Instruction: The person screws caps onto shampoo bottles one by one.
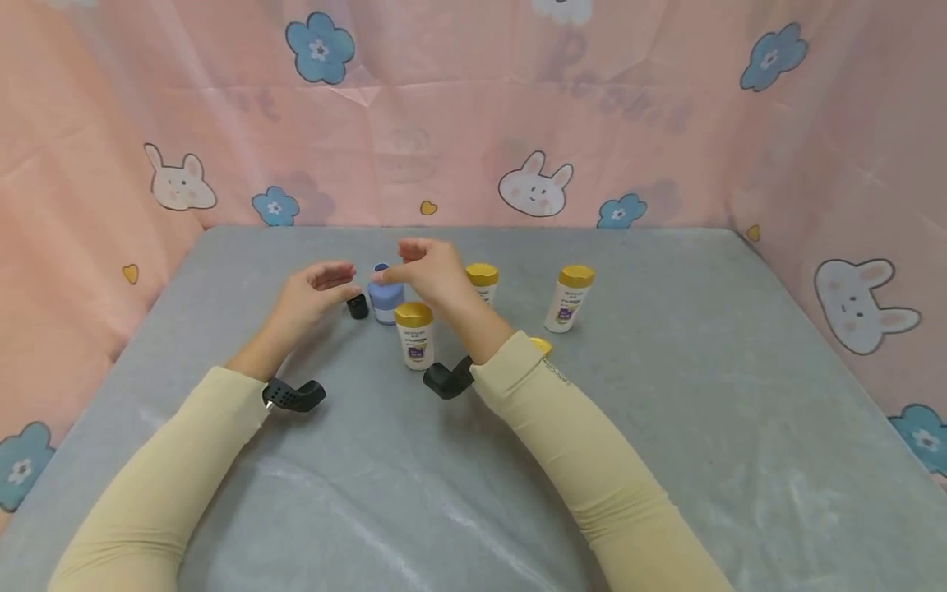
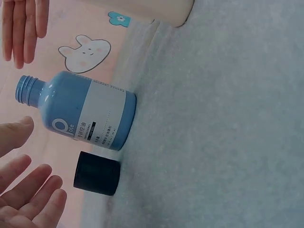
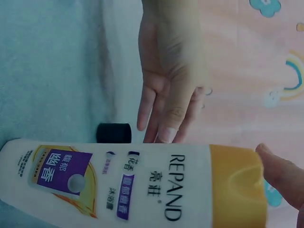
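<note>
A blue bottle (image 1: 385,304) with a bare threaded neck stands on the table between both hands. Its pale label shows in the left wrist view, where the bottle (image 2: 85,107) has a black cap (image 2: 97,173) beside it on the cloth. My left hand (image 1: 314,292) hovers left of the bottle, near the black cap (image 1: 358,307), fingers extended and holding nothing. On the other side my right hand (image 1: 436,275) is raised by the bottle neck, apart from it, also holding nothing. In the right wrist view, a white REPAND bottle (image 3: 142,183) hides part of both hands.
A white gold-capped bottle (image 1: 417,337) stands in front of the blue one. Another gold-capped bottle (image 1: 482,275) is partly behind my right wrist, and a third bottle (image 1: 569,300) stands farther right. A yellow top (image 1: 542,345) peeks out past my right sleeve.
</note>
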### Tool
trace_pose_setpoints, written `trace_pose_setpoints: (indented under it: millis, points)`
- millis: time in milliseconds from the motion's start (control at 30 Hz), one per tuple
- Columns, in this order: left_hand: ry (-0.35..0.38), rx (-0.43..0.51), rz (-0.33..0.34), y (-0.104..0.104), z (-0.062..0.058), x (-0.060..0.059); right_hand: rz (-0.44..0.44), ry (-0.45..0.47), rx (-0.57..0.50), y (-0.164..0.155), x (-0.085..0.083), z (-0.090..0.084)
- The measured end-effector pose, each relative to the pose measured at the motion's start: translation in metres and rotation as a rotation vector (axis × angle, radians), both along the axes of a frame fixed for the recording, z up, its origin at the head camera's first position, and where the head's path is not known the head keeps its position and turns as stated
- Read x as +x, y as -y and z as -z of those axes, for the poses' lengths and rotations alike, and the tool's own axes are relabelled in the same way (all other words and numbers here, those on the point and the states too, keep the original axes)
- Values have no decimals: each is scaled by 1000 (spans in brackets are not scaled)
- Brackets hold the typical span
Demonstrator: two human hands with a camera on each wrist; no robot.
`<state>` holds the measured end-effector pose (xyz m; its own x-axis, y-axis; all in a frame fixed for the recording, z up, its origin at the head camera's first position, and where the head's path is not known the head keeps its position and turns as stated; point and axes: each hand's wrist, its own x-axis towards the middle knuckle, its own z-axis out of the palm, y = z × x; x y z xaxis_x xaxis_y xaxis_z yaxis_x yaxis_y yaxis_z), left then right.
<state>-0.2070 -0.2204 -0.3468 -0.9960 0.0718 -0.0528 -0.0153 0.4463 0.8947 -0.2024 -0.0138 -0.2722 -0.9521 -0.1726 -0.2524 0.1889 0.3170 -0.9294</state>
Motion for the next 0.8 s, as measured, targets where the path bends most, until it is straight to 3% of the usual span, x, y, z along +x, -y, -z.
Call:
trace_pose_setpoints:
  millis: [233,533,800]
  points:
    - [49,-27,29,-1,4,2,-16,66,71,5,-14,11]
    - [110,-40,72,-8,10,-1,28,180,88,2,-25,26]
    - [103,-57,82,-8,18,-4,6,192,-16,3,-30,44]
